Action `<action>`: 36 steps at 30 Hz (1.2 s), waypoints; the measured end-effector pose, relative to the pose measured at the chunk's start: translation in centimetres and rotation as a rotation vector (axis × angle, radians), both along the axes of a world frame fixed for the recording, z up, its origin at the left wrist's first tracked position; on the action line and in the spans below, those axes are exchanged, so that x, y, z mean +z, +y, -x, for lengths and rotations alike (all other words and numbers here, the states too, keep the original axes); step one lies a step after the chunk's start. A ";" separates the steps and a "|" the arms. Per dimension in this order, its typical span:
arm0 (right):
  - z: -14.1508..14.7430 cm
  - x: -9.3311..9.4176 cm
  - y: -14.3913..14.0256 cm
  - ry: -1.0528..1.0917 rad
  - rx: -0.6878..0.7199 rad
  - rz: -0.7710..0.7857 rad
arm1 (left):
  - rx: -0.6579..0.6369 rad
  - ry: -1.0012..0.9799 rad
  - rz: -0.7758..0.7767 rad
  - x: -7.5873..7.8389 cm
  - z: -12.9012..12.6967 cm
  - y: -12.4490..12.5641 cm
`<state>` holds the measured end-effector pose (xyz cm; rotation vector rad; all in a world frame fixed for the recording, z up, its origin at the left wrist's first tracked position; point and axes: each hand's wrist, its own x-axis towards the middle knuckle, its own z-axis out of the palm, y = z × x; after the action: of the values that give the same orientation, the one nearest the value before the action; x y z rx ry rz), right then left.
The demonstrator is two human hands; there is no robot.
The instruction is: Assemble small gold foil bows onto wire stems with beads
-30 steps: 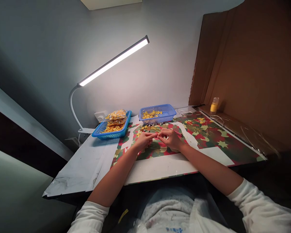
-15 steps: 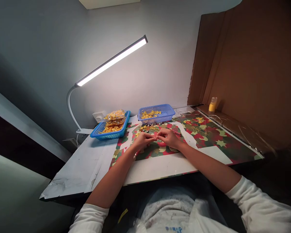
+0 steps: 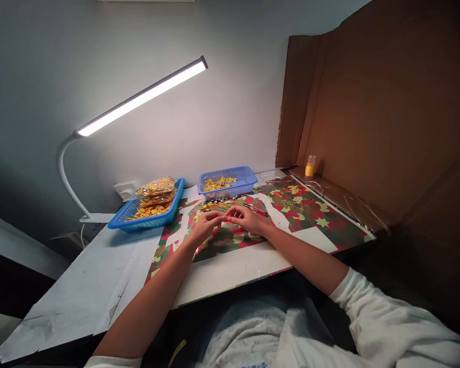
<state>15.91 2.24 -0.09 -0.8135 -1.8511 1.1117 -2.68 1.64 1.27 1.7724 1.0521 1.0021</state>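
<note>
Pinching something too small for me to make out, my left hand (image 3: 206, 225) and right hand (image 3: 246, 219) are meeting fingertip to fingertip over the patterned mat (image 3: 322, 225). Just beyond them I am seeing a small blue basket (image 3: 227, 182) of gold pieces, with a bigger blue tray (image 3: 149, 207) to its left. Bare white table (image 3: 84, 286) is lying open on the left; a cardboard wall (image 3: 368, 128) is closing the right. Both forearms are stretching forward, wrists low.

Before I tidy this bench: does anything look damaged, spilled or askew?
Yes. The white table covering is torn and creased near the front left edge. Small gold pieces lie loose on the patterned mat, outside the small blue basket, just beyond the left hand and right hand.
</note>
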 end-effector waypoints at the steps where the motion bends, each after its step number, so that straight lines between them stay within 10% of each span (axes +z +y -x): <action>1: 0.0 0.1 -0.1 -0.005 0.019 0.011 | 0.006 -0.005 0.006 0.0 0.0 0.0; 22: 0.3 -0.1 -0.8 -0.030 -0.044 -0.168 | -0.037 -0.141 0.036 -0.1 -0.7 -0.3; 36: 0.2 -0.9 0.3 0.154 -0.027 0.118 | 0.030 -0.328 0.190 -0.4 -0.3 0.2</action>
<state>15.69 2.55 -0.95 -0.7941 -1.6554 1.2406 -2.40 1.83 0.92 1.3870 0.9337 1.1272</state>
